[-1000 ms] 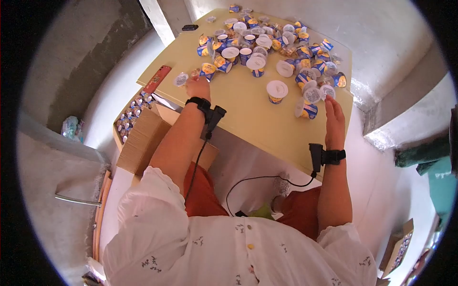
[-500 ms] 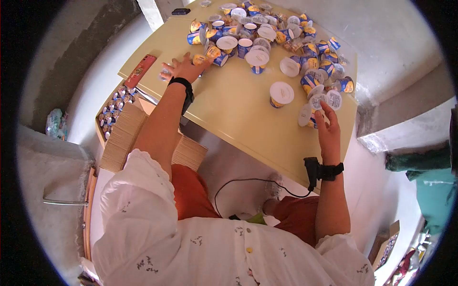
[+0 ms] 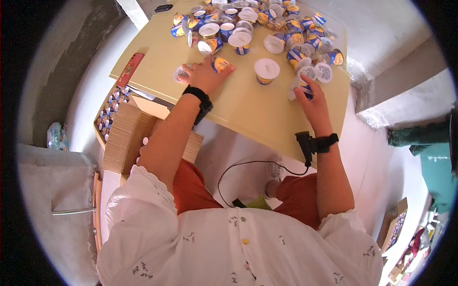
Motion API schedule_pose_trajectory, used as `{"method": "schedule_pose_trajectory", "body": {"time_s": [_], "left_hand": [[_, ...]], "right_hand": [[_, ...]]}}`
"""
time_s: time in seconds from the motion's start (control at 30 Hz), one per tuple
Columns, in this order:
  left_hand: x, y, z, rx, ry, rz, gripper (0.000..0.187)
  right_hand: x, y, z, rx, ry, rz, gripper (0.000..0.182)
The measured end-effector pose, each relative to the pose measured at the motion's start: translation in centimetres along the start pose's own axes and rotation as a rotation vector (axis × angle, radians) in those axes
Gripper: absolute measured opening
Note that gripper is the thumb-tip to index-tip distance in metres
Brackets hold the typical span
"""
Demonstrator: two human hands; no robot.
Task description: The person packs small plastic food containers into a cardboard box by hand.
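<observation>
My left hand [image 3: 206,76] is over the near left part of the yellow table [image 3: 238,102], its fingers spread. Its thumb side touches a blue and yellow cup [image 3: 221,64] lying tilted, and a clear-lidded cup [image 3: 182,73] lies by its outer fingers. On the right, my right hand [image 3: 314,102] has thumb and fingers around a lidded cup [image 3: 306,90] at the near edge of the heap. An upright cup with a white lid [image 3: 266,69] stands between my hands. The rest of the cups [image 3: 248,15] are heaped beyond, many on their sides.
A red phone-like object [image 3: 130,69] lies at the table's left edge, and a black object [image 3: 163,8] at the far left corner. Below left is an open cardboard box [image 3: 125,136] beside a box of small cups [image 3: 108,114]. A black cable [image 3: 243,163] hangs from my right wrist.
My left hand has moved right and nearer to me with the blue and yellow cup. My right hand's fingers have come round the lidded cup. The whole view has shifted slightly.
</observation>
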State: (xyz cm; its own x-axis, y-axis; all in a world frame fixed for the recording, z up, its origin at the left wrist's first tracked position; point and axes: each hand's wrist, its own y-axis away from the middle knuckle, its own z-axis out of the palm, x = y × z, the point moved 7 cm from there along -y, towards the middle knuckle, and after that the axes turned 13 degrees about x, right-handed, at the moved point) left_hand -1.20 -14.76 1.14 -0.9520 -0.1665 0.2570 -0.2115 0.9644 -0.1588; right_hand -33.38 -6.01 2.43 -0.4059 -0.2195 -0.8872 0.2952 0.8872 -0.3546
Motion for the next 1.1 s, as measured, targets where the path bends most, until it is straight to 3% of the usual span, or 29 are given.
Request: {"method": "schedule_pose_trajectory", "body": {"time_s": [0.17,0.3,0.6,0.7,0.8,0.9,1.0,1.07,1.1], "left_hand": [[5.9,6.0,-0.2,-0.052,0.082,0.012,0.106],[7.6,8.1,0.9,-0.039,0.109,0.075,0.114],[7.7,10.1,-1.0,0.017,0.177,0.357,0.095],[8.3,11.3,-1.7,0.148,0.207,0.464,0.085],[8.7,12.2,-1.9,0.244,0.273,0.548,0.078],[8.5,12.5,-2.2,0.282,0.300,0.540,0.074],[7.9,12.4,-2.3,0.299,0.366,0.539,0.070],[7.6,12.2,-2.3,0.290,0.430,0.528,0.065],[7.5,12.3,-2.4,0.290,0.429,0.522,0.065]], "right_hand": [[-0.1,0.1,0.2,0.022,0.187,-0.215,0.047],[-0.6,0.4,0.1,-0.004,0.185,-0.211,0.047],[-0.8,1.2,1.0,0.015,0.418,-0.332,0.060],[-2.4,2.0,1.3,0.092,0.608,-0.364,0.064],[-5.2,2.6,1.6,0.138,0.657,-0.486,0.061],[-6.9,3.3,2.8,0.026,0.531,-0.512,0.050],[-6.5,4.5,4.9,-0.131,0.394,-0.482,0.036],[-5.0,4.5,5.8,-0.181,0.303,-0.253,0.025],[-4.6,4.5,6.1,-0.187,0.303,-0.253,0.025]]}}
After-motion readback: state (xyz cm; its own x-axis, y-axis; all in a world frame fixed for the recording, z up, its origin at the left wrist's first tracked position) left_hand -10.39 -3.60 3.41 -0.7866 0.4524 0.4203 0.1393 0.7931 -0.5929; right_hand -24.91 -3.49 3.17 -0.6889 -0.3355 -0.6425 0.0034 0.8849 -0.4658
